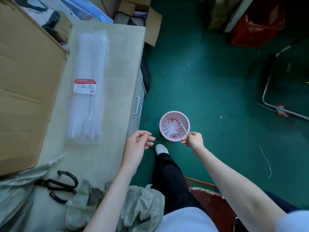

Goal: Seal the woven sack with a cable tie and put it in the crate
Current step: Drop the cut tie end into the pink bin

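Note:
My right hand (pixel 193 139) pinches a thin white cable-tie piece (pixel 184 128) over the rim of a small pink basket (pixel 173 138) on the green floor; the basket holds several white tie offcuts. My left hand (pixel 138 144) hovers at the table's edge, fingers apart, holding nothing. A greyish woven sack (pixel 140 206) lies crumpled at the near end of the table, partly behind my left forearm. A clear pack of long white cable ties (pixel 88 91) lies flat on the table. A red crate (pixel 255 29) stands on the floor at the far right.
Black scissors (pixel 61 186) lie on the table near the sack. A big cardboard box (pixel 25 77) fills the left side. A metal-framed trolley (pixel 284 111) is at the right. A loose white tie (pixel 266 161) lies on the floor. My leg and white shoe (pixel 161 149) are below the basket.

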The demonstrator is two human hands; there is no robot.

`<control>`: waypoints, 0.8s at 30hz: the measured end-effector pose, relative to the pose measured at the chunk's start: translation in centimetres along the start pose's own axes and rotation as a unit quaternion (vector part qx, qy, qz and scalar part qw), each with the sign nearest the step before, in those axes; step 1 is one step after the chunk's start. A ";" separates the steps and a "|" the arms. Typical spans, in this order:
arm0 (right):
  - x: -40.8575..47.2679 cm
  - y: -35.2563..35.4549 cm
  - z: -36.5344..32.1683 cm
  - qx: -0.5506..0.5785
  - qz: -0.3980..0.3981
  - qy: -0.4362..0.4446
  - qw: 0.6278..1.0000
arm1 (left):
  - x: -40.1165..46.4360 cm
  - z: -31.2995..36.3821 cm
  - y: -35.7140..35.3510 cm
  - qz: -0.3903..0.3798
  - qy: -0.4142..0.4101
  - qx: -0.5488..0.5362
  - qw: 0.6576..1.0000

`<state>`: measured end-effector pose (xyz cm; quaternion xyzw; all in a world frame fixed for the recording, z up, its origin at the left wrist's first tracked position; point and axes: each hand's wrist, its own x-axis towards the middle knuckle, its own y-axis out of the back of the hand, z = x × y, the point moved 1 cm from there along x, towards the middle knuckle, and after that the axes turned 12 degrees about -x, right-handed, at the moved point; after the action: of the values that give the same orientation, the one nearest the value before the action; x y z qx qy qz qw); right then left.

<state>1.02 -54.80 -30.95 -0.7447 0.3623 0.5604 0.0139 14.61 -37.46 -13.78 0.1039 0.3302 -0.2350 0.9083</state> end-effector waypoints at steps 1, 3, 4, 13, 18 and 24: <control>0.8 -0.3 0.0 -0.002 -0.004 0.002 1.000 | 0.5 -0.1 -0.1 0.000 0.003 0.002 1.000; 1.9 -0.7 -0.1 -0.001 -0.014 0.002 1.000 | 1.2 -0.3 -0.2 0.001 0.009 0.004 1.000; 2.3 -0.9 -0.3 0.002 -0.022 -0.003 1.000 | 1.5 -0.4 -0.2 0.002 0.012 0.005 1.000; 3.6 -2.6 -0.4 -0.064 -0.096 0.005 0.993 | 3.3 -1.5 -0.3 0.005 0.029 0.017 0.999; 1.1 -1.4 -1.2 -0.028 -0.063 0.041 0.997 | 2.2 -1.0 -0.4 0.002 0.020 0.016 1.000; -4.8 0.9 -3.8 0.050 -0.061 0.104 0.991 | -0.8 0.7 0.4 0.014 -0.014 -0.004 1.000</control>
<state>3.11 -54.54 -25.18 -0.8179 0.3429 0.4597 0.0475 14.65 -37.09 -12.76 0.1017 0.3169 -0.2228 0.9163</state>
